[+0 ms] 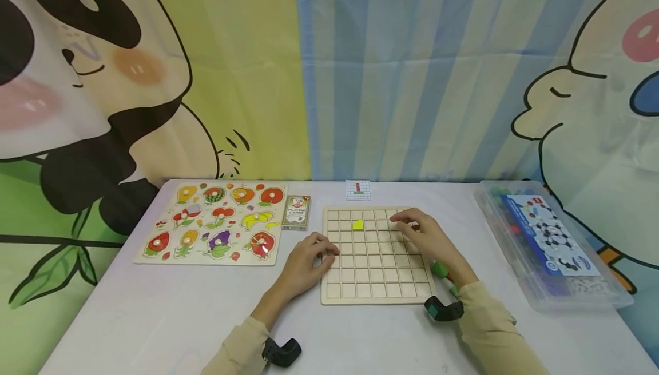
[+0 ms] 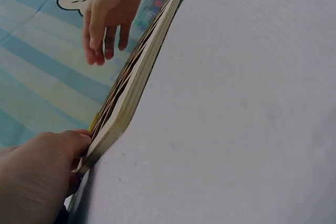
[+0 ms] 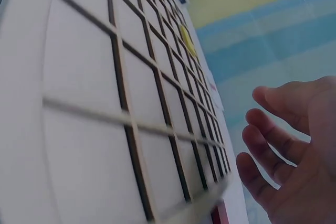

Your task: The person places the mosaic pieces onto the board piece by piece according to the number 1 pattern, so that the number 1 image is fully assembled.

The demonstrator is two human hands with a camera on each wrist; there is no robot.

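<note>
A square wooden grid board (image 1: 362, 275) lies flat on the white table. At its left edge is my left hand (image 1: 305, 259); in the left wrist view, this hand (image 2: 39, 174) grips the board's edge between thumb and fingers. One yellow square piece (image 1: 357, 224) occupies a cell in the upper left part of the grid. Over the upper right cells hovers my right hand (image 1: 426, 238), its fingers loosely bent. The right wrist view shows nothing between the fingers of that hand (image 3: 294, 145). Partly hidden under the right forearm, green and red pieces (image 1: 440, 270) lie beside the board.
Behind the board is a small grid card (image 1: 357, 191) with a red and green figure. To the left are a fruit puzzle board (image 1: 198, 256) and a playing card box (image 1: 296, 212). A clear plastic case (image 1: 546, 295) stands at the right, before a cartoon curtain (image 1: 391, 78).
</note>
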